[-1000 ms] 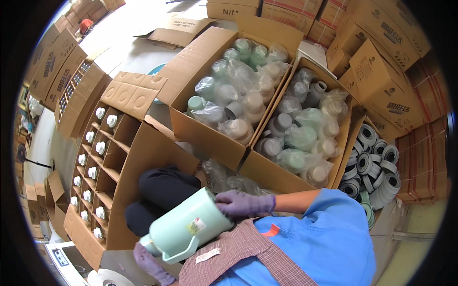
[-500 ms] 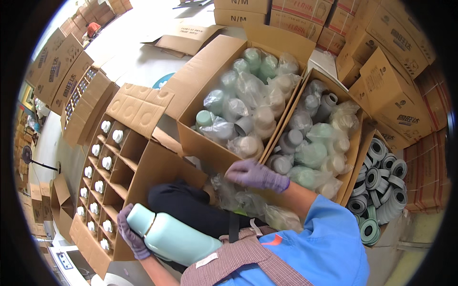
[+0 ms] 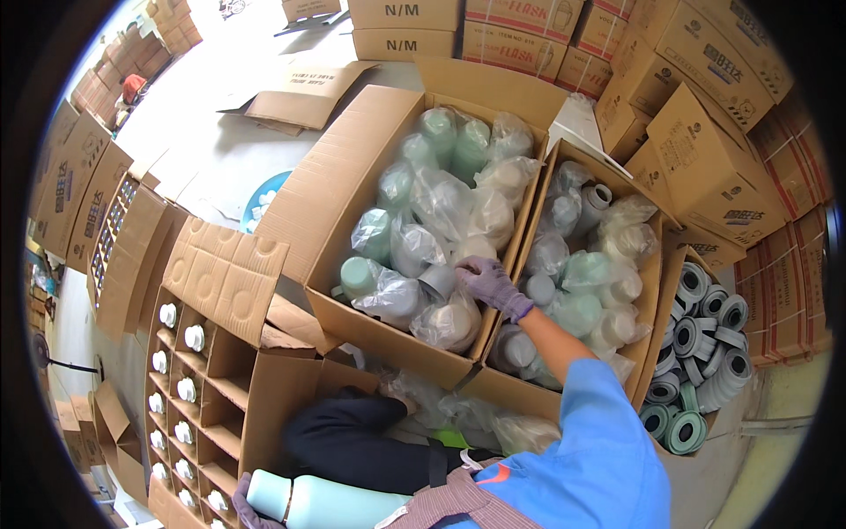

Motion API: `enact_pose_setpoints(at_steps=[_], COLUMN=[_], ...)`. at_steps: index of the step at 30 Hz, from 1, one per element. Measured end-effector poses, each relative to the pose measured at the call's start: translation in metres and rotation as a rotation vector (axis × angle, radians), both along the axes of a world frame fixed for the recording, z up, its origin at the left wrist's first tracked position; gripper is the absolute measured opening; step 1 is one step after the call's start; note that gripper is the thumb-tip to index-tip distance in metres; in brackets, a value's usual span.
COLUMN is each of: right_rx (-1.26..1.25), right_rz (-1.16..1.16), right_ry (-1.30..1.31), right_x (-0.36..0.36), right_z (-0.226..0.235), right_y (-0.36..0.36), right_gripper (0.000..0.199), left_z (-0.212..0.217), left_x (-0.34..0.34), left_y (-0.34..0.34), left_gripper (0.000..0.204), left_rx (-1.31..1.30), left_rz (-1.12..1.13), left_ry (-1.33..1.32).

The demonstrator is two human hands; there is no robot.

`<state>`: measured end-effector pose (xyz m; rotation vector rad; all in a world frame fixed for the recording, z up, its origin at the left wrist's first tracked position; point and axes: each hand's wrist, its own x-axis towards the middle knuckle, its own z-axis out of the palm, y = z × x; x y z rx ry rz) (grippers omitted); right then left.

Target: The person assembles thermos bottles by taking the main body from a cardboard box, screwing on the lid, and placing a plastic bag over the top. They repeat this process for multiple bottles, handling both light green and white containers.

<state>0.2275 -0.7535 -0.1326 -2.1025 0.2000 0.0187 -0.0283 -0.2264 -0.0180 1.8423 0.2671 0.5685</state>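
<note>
My left hand [image 3: 249, 507], in a purple-grey glove, is closed around the lid end of a mint-green bottle [image 3: 344, 501], which lies across my lap. My gloved right hand [image 3: 495, 286] reaches over the middle carton [image 3: 388, 328], fingers bent down onto the clear plastic around a pale beige cup [image 3: 451, 323]. A grey cup [image 3: 437, 283] sits just left of those fingers. The fingertips are partly hidden, so whether they grip the plastic does not show. Bagged green, grey and beige cups and bottle-shaped pieces fill this carton.
At the left, a divided carton [image 3: 264, 414] holds several white-topped bottles [image 3: 195, 338]. Another carton of bagged pieces [image 3: 648, 353] stands to the right. Beyond it lies a box of grey and green rings [image 3: 686, 429]. Stacked cartons [image 3: 705, 167] rise behind. A blue basin [image 3: 256, 196] rests on the floor.
My right hand has moved from above the near edge of the middle carton up and right onto its bagged cups. My left hand and the bottle sit lower in view.
</note>
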Motion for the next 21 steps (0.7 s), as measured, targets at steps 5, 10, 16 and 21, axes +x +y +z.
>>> enact_pose_setpoints(at_steps=[5, 10, 16, 21], right_rx=[-0.160, -0.178, -0.331, -0.597], right_rz=[-0.130, -0.237, -0.295, -0.383], right_ry=[-0.212, -0.201, -0.206, -0.242], right_x=[0.036, 0.095, 0.191, 0.283], right_z=[-0.022, -0.002, -0.023, -0.045], right_y=[-0.055, -0.085, -0.102, -0.159], right_gripper=[0.023, 0.024, 0.035, 0.046], left_z=[-0.001, 0.035, 0.031, 0.028], left_x=[0.036, 0.062, 0.064, 0.063], left_y=[-0.008, -0.046, -0.049, -0.041], left_gripper=[0.073, 0.060, 0.037, 0.037], left_rx=[0.064, 0.239, -0.063, -0.087], left_rz=[-0.052, 0.020, 0.179, 0.231], left_ry=[0.052, 0.309, 0.269, 0.235])
